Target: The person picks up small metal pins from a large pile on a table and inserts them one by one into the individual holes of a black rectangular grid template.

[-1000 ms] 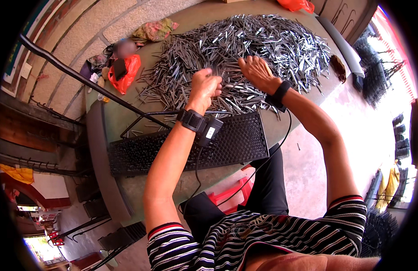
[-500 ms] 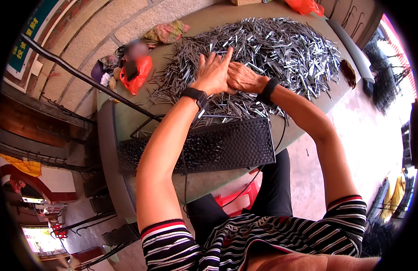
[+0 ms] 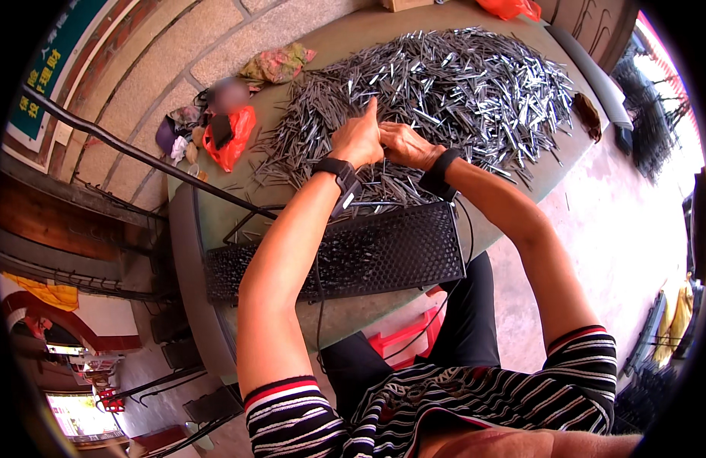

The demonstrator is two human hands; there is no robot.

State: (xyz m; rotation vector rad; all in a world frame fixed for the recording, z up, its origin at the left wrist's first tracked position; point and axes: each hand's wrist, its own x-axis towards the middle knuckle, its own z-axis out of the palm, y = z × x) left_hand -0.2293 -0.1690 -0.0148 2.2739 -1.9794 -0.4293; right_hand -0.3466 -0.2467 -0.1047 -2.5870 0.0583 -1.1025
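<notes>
A broad heap of small grey metal strips (image 3: pixel 460 84) covers much of the table. Over its near part my two hands meet. My left hand (image 3: pixel 357 141) has its fingers curled in, with one digit pointing up and away. Against its fingertips my right hand (image 3: pixel 406 145) is closed, knuckles up. Whatever lies between the fingers is hidden. Nearer my body, a long black panel full of holes (image 3: pixel 414 248) lies crosswise under my left forearm. Small bits glint in the holes on its left part, too small to make out.
A red plastic bag (image 3: pixel 235 141) and crumpled cloth (image 3: pixel 277 63) lie at the table's left edge. A black metal bar (image 3: pixel 139 141) slants in from the left toward the panel. Thin black cables hang by both wrists. A red stool (image 3: pixel 406 336) stands below the table.
My left hand's fingers, spread before, are now curled in except one. Both hands have drawn slightly nearer to me. The view has shifted a little; the panel lies as before.
</notes>
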